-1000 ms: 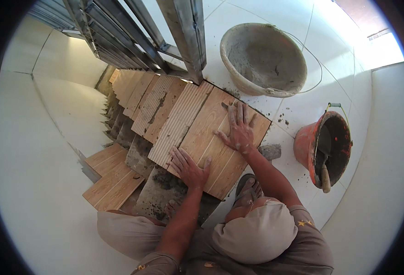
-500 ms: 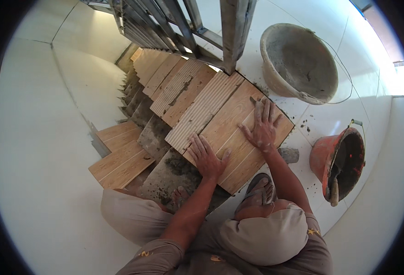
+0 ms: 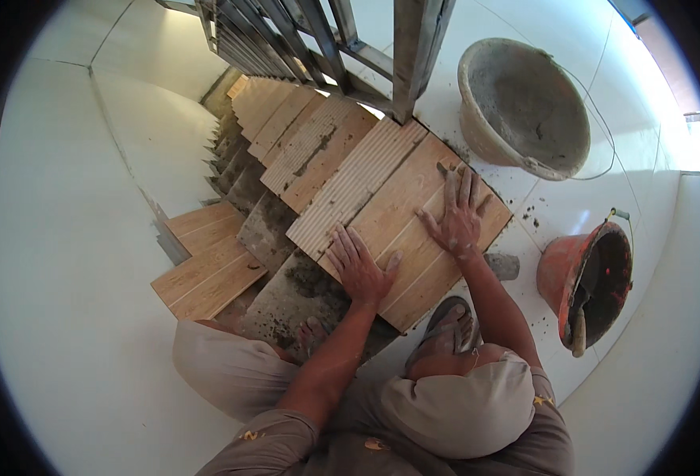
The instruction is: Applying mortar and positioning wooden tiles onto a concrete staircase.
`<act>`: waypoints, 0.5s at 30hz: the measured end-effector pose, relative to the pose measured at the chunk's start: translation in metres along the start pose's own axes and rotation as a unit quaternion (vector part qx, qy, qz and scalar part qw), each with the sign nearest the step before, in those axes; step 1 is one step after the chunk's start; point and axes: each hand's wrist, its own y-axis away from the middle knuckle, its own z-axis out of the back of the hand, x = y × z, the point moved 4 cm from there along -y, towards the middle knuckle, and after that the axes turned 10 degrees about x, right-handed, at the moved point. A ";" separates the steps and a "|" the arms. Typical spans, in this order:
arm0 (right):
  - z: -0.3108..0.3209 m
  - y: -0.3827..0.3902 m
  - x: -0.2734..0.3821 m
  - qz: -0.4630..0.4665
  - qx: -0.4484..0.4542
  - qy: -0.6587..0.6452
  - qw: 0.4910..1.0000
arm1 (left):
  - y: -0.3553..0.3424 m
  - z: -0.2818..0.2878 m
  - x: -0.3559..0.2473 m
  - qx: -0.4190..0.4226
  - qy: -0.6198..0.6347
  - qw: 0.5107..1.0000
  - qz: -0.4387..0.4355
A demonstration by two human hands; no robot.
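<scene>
A wood-patterned stair tile (image 3: 401, 226) lies on the top step, with a ribbed strip (image 3: 362, 182) along its stair-side edge. My left hand (image 3: 362, 266) rests flat on the tile's lower left part, fingers stretched out. Further right, my right hand (image 3: 457, 218) lies spread on the same tile, close to its right edge. Grey smears of mortar mark the fingers of both hands. By the right fingertips a small dark lump sits on the tile; what it is I cannot tell.
Tiled steps descend toward the upper left beside a metal railing (image 3: 404, 63). Loose wood-patterned tiles (image 3: 211, 274) lie on the left. A grey mortar basin (image 3: 477, 127) and an orange bucket (image 3: 555, 270) with a trowel (image 3: 579, 333) stand right. Wet mortar (image 3: 310, 278) covers bare concrete near my feet.
Both hands stay flat on the tile in nearly the same spots. The whole view has shifted slightly.
</scene>
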 end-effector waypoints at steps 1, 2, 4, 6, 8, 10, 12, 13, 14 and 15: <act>0.000 0.004 0.003 0.011 -0.008 0.003 1.000 | 0.002 0.000 0.002 -0.011 -0.012 1.000 -0.005; 0.000 -0.001 0.002 0.022 -0.022 0.008 0.999 | 0.001 0.000 0.002 -0.014 -0.010 1.000 -0.009; -0.002 -0.001 0.000 0.010 -0.016 0.006 1.000 | 0.003 -0.002 0.001 -0.001 -0.004 1.000 0.003; -0.002 -0.003 0.000 0.000 -0.004 -0.001 1.000 | 0.000 0.001 -0.003 -0.003 0.000 1.000 0.006; 0.002 -0.005 -0.003 0.013 -0.019 -0.026 0.999 | 0.001 0.001 -0.004 -0.001 0.005 1.000 0.010; -0.001 0.004 -0.001 0.007 -0.011 -0.012 1.000 | 0.002 0.001 -0.002 0.003 -0.014 1.000 0.011; 0.001 0.000 0.002 0.005 -0.014 0.002 1.000 | 0.006 0.001 0.002 0.001 -0.016 1.000 0.007; -0.001 0.002 0.003 -0.009 0.012 0.004 1.000 | 0.006 -0.001 0.002 0.002 -0.018 1.000 0.006; -0.003 0.003 0.004 -0.022 0.040 0.005 0.999 | 0.005 0.000 0.001 0.000 -0.018 1.000 0.005; -0.002 0.000 0.001 -0.022 0.039 0.005 0.999 | 0.003 0.000 -0.001 -0.002 -0.018 1.000 0.008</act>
